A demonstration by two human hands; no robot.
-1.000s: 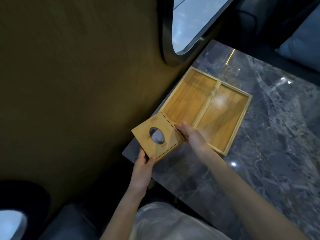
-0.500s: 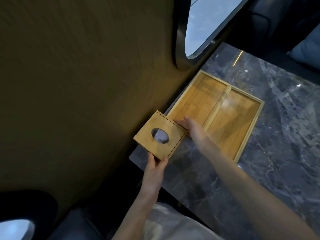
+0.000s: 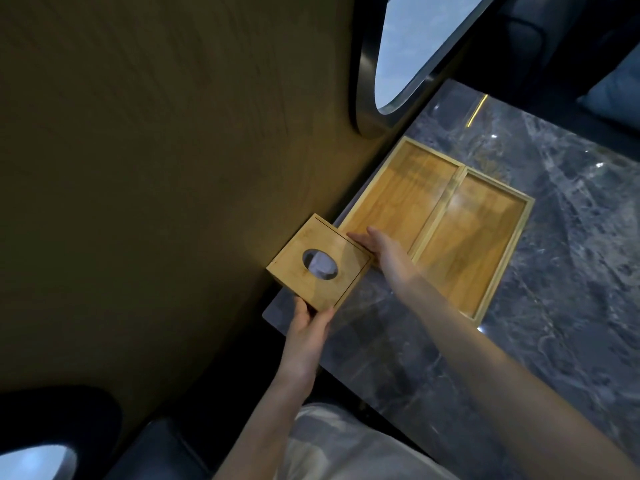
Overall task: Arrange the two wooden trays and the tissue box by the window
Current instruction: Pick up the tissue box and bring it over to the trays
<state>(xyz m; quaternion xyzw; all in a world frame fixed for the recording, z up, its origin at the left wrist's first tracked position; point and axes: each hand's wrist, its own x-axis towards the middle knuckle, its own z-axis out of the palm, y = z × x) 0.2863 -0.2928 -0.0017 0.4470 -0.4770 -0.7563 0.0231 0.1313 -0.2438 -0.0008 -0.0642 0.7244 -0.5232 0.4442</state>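
A square wooden tissue box point(image 3: 343, 261) with an oval hole in its top sits at the near corner of the dark marble table point(image 3: 554, 323), against the brown wall. My left hand point(image 3: 306, 327) grips its near corner. My right hand point(image 3: 379, 247) presses flat against its far side. Two shallow wooden trays lie side by side just beyond the box: one tray point(image 3: 401, 195) along the wall, the other tray point(image 3: 474, 244) touching it on the right. Both are bare inside. An oval window point(image 3: 398, 57) is set in the wall above them.
The brown wall point(image 3: 173, 168) runs along the table's left edge. A dark seat with a cushion point(image 3: 616, 91) stands beyond the table's far side. A second window point(image 3: 31, 462) shows at the lower left, and my lap is below the table's near edge.
The tissue box has turned and slid closer to the wall, now squarer with the trays. Both hands stayed on it. The trays have not moved on the table.
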